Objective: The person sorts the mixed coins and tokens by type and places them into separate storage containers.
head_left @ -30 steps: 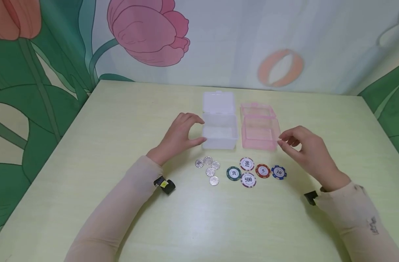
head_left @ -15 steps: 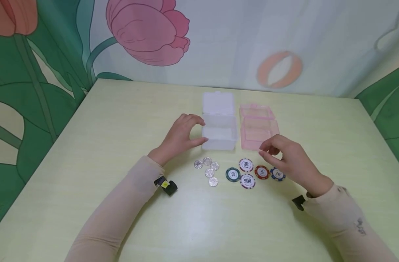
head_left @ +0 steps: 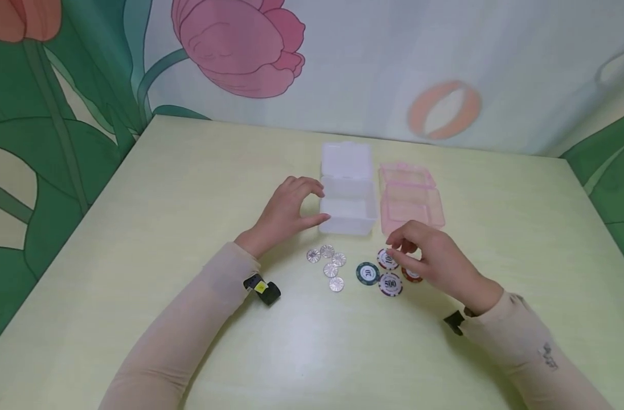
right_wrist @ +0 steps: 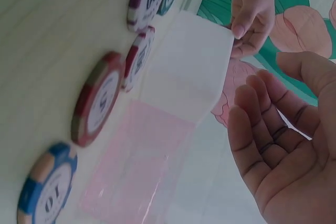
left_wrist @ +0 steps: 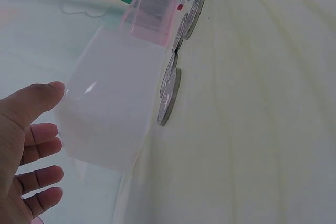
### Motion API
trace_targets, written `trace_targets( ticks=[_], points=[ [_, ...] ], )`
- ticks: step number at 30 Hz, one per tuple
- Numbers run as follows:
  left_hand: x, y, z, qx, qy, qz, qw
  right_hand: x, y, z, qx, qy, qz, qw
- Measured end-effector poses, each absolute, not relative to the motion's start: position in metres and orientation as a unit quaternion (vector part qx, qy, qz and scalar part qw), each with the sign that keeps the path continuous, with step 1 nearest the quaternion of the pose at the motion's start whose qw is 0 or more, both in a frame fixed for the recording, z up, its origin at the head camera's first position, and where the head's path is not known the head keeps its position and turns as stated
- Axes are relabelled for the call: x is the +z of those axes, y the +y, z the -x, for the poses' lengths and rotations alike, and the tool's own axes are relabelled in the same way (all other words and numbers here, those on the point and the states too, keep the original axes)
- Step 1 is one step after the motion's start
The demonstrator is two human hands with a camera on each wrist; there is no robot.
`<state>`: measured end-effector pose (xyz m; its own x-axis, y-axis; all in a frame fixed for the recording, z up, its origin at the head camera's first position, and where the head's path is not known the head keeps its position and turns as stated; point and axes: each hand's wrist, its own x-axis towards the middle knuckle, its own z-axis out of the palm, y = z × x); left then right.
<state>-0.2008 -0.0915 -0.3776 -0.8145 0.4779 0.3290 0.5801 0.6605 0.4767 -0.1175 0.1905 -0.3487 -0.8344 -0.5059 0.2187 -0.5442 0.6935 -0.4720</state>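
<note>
My left hand (head_left: 283,213) is at the left side of an open white translucent box (head_left: 349,222), thumb and fingers spread apart at its left rim. Over the poker chips hangs my right hand (head_left: 435,259), fingers loosely bent and holding nothing. Below it are a chip marked 100 (head_left: 386,259), partly covered, and a red chip marked 5 (right_wrist: 100,98). A green 20 chip (head_left: 367,274) and a 500 chip (head_left: 390,285) lie to its left. The blue 10 chip (right_wrist: 48,190) shows only in the right wrist view. Several silver coins (head_left: 331,270) lie in front of the white box.
An open pink translucent box (head_left: 414,204) stands just right of the white one, its lid folded back. The pale table (head_left: 302,359) ends at the back against a flower-printed curtain (head_left: 353,68).
My right hand has moved left, from beside the pink box to over the chips, covering the blue chip in the head view. My left hand stays at the white box.
</note>
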Motion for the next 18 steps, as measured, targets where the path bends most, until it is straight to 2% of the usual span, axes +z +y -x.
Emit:
trace_targets(
  ticks=[5, 18],
  points=[
    [-0.376, -0.091, 0.201, -0.292, -0.906, 0.293, 0.087, -0.350, 0.182, 0.118, 0.271, -0.914, -0.303, 0.008],
    [-0.378, -0.092, 0.202, -0.305, -0.904, 0.289, 0.081, -0.359, 0.158, 0.117, 0.197, -0.909, -0.368, -0.007]
  ],
)
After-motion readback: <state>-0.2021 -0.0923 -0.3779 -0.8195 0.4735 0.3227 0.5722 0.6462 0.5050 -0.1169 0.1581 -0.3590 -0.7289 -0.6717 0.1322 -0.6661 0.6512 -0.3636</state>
